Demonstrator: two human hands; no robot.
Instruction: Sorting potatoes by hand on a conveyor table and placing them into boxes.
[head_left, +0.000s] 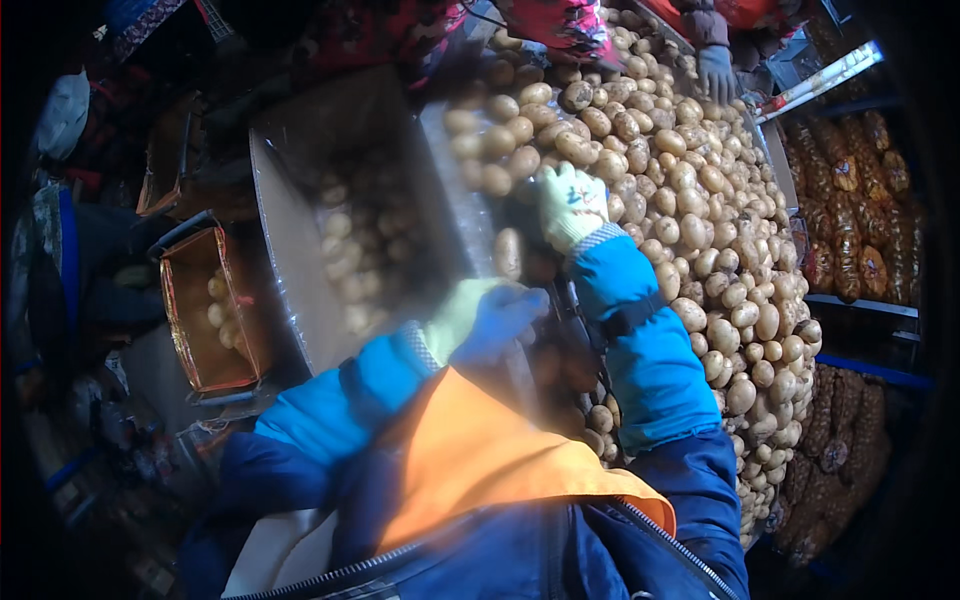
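Observation:
A big heap of potatoes (694, 195) spreads before me and to my right. My right hand (576, 206), in a pale yellow-green knit glove, lies curled at the heap's near-left side; its fingertips and whatever is under them are hidden. Lower and further left is my left hand (487, 311), in a like glove with a blue palm. Its fingers are bent and blurred, so I cannot tell if it holds something. A single potato (508, 253) rests between the hands, near a pale table edge (457, 195). Left of that edge stands a large box (281, 247) with blurred potatoes inside.
A smaller crate (176, 322) with a few potatoes stands further left. Filled net bags (855, 202) sit on racks at the right, near a pale pole (817, 82). A co-worker's grey-gloved hand (716, 73) touches the heap's far side. Another person's patterned clothing (555, 26) is at the top.

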